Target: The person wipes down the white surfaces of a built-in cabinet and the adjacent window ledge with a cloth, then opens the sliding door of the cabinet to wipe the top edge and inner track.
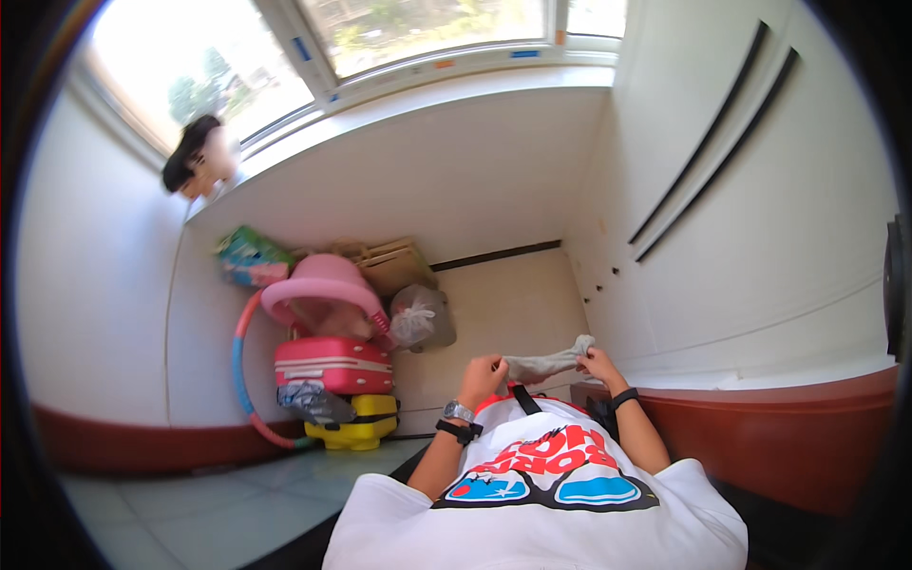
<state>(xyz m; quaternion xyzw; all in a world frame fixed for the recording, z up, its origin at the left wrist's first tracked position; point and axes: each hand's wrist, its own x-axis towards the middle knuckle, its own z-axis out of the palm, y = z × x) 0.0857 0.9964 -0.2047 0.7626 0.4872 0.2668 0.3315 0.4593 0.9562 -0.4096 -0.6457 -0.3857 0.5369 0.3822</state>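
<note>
A light grey cloth (539,368) is stretched roughly level between my two hands, in front of my white printed T-shirt. My left hand (486,375), with a silver wristwatch (458,411) and a black strap on its wrist, pinches the cloth's left end. At the other end, where the fabric is bunched, my right hand (597,363) grips it; a black band (625,397) is on that wrist. The cloth hangs in the air above the pale floor, and whether it is a towel or a garment cannot be told.
Left of me are a yellow case (356,427), a red suitcase (335,363), a pink plastic tub (324,274), a tied plastic bag (415,322), cardboard (399,265) and a hoop (239,370). A white cabinet with black handles (702,153) stands right; a windowsill (427,103) runs ahead.
</note>
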